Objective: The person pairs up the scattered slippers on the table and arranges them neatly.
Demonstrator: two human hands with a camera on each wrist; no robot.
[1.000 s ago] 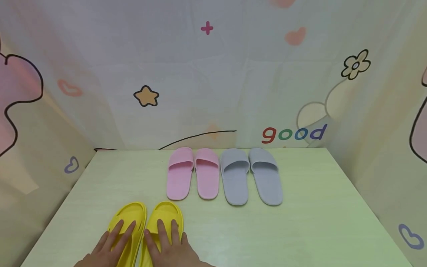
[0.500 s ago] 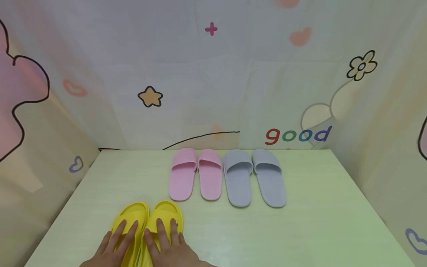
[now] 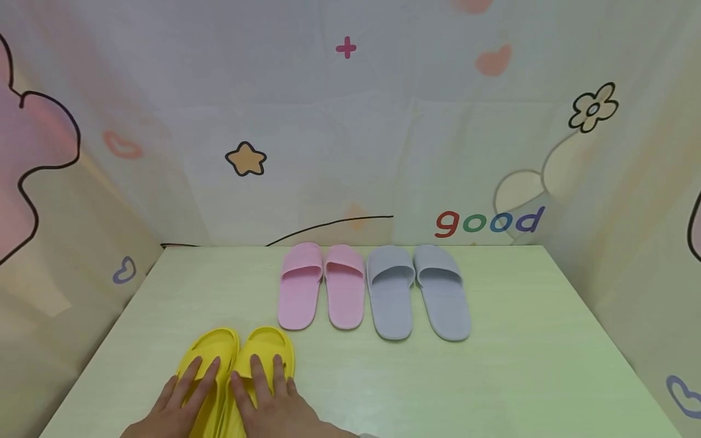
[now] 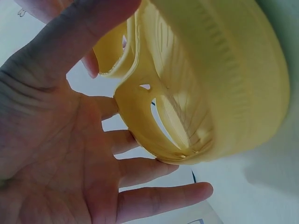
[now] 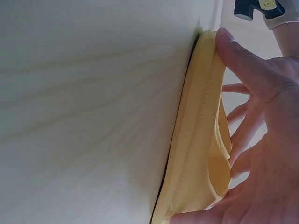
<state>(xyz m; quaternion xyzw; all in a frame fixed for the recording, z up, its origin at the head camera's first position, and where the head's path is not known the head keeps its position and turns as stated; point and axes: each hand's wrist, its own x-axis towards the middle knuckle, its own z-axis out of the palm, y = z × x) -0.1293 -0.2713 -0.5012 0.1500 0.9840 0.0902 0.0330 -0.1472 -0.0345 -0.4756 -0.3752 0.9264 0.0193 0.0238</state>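
Note:
Two yellow slippers lie side by side at the front left of the table, toes pointing away from me. On the strap of the left yellow slipper [image 3: 210, 347] rest the spread fingers of my left hand [image 3: 170, 413]. My right hand [image 3: 274, 410] lies over the right yellow slipper [image 3: 268, 347], fingers extended across its strap. The left wrist view shows the left hand's fingertips against the strap's edge, with the yellow slipper [image 4: 243, 84] filling the right side. In the right wrist view, the thumb and little finger touch the side of the yellow slipper [image 5: 191, 154]. The heels are hidden.
A pair of pink slippers [image 3: 298, 298] stands at the table's back edge, beside a pair of grey slippers [image 3: 391, 307]. The pale green table [image 3: 493, 389] is bordered by a printed cloth [image 3: 306, 121] at the back and both sides.
Both hands have brought the yellow slippers closer together, narrowing the gap between them. Most recently the pair has slid slightly left and forward. The pink and grey slippers stay in place.

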